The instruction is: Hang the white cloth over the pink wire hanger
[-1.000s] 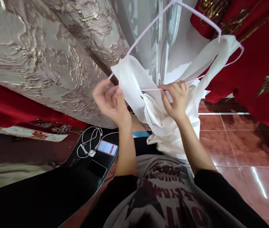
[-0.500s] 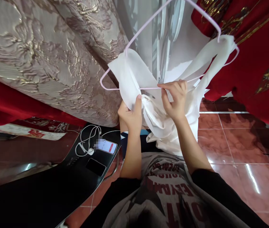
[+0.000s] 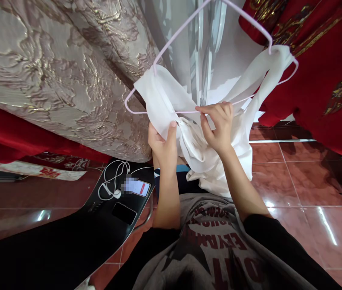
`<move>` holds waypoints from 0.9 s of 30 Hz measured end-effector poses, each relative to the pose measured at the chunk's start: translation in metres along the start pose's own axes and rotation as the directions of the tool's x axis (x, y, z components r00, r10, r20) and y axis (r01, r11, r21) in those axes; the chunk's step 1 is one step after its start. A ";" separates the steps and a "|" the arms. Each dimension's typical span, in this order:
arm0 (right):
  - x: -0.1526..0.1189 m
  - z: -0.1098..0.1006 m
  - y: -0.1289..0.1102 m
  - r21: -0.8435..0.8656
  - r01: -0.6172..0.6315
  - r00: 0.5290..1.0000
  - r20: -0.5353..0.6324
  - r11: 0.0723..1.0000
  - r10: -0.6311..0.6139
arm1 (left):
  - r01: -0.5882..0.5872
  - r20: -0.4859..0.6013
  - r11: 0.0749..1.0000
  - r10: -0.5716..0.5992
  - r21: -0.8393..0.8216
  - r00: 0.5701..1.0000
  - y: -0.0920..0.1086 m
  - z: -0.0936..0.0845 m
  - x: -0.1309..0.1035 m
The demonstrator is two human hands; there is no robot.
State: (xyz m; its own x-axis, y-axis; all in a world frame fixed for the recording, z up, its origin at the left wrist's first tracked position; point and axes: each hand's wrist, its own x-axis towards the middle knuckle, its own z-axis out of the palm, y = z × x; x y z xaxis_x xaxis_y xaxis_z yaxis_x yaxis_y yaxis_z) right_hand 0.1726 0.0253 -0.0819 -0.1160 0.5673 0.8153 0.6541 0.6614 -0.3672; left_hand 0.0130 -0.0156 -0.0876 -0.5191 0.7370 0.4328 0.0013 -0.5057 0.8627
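A white garment [image 3: 161, 98] hangs by its straps from a pale pink plastic hanger [image 3: 181, 30]. My left hand [image 3: 164, 147] grips the left edge of the cloth, thumb on top and the other fingers underneath. At the hanger's lower bar, my right hand [image 3: 219, 125] is closed, with thumb and index fingertip on either side of the bar. Loose folds of the garment drop below both hands toward my lap. Whatever else may lie between the right fingertips is too small to make out.
Beige-and-gold brocade fabric [image 3: 68, 80] hangs close on the left. Red sequined clothing [image 3: 325, 80] hangs on the right. A black seat [image 3: 53, 237] at lower left bears a lit phone [image 3: 140, 187], a dark phone [image 3: 123, 213] and white earphones [image 3: 107, 189]. Red tiles [image 3: 316, 177] cover the floor.
The hanger, garment and both hands appear slightly further left in view. Both hands keep the same holds.
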 end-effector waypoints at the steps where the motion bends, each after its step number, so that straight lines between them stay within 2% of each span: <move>1: 0.000 0.000 0.000 0.007 -0.001 1.000 0.002 1.000 0.001 | 0.005 0.018 1.000 -0.005 -0.009 1.000 0.001 -0.001 0.000; 6: -0.001 -0.003 -0.004 0.031 -0.001 1.000 -0.014 1.000 0.001 | 0.027 0.062 0.999 -0.029 0.031 0.998 0.009 0.000 -0.002; 10: 0.001 -0.004 -0.008 0.012 0.012 0.999 -0.037 1.000 -0.011 | 0.097 0.102 0.994 -0.091 -0.056 0.991 0.010 0.004 -0.004; 16: 0.002 -0.001 -0.007 -0.007 -0.064 0.998 0.001 0.998 0.064 | 0.158 0.113 0.983 -0.147 -0.089 0.983 0.010 0.005 -0.004; 21: 0.003 -0.008 -0.009 -0.027 -0.087 0.996 -0.004 0.996 0.087 | 0.291 0.106 0.952 -0.281 -0.093 0.954 0.021 -0.003 -0.002; 23: 0.003 -0.010 -0.011 -0.015 -0.078 0.997 -0.026 0.997 0.078 | 0.285 0.081 0.957 -0.279 -0.063 0.957 0.026 -0.005 -0.001; 27: 0.003 -0.009 -0.012 0.018 -0.080 0.997 -0.015 0.997 0.080 | 0.186 0.062 0.982 -0.188 0.034 0.980 0.037 -0.002 -0.002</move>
State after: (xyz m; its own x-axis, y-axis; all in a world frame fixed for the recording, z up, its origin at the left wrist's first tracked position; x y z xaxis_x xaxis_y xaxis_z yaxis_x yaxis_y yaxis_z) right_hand 0.1716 0.0151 -0.0707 -0.0518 0.6107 0.7902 0.6476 0.6229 -0.4389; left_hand 0.0124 -0.0360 -0.0571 -0.4557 0.8454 0.2786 -0.0659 -0.3442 0.9366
